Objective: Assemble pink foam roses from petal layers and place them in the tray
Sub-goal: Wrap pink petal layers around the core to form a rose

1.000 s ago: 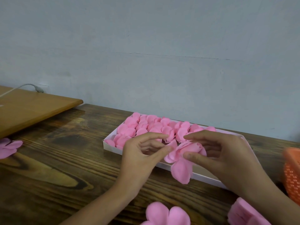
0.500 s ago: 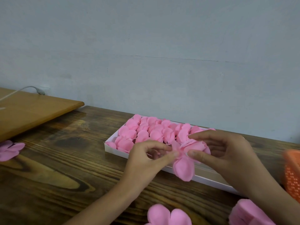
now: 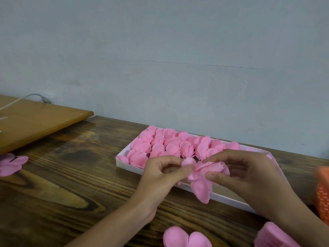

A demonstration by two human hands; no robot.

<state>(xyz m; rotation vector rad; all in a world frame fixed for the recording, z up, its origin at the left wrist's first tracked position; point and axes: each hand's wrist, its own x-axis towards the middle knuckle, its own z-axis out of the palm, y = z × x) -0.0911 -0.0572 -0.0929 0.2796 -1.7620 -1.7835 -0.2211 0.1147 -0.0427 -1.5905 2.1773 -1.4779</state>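
Note:
A half-formed pink foam rose (image 3: 204,177) hangs between both hands just in front of the white tray (image 3: 122,163). My left hand (image 3: 160,179) pinches its left side between thumb and fingertips. My right hand (image 3: 249,179) pinches the right side, thumb under the folded petals. One petal dangles down over the tray's front wall. Several finished pink roses (image 3: 165,145) fill the tray's left and middle part. My right hand hides the tray's right part.
A loose petal layer (image 3: 185,237) and a stack of pink layers (image 3: 274,236) lie at the near edge. Another petal layer (image 3: 10,163) lies far left. An orange mesh basket (image 3: 322,193) stands at the right edge. A light wooden board (image 3: 35,122) with a cable sits back left.
Both hands have drawn closer around the rose and pressed its petals tighter. The dangling petal sits a little lower over the tray's front wall.

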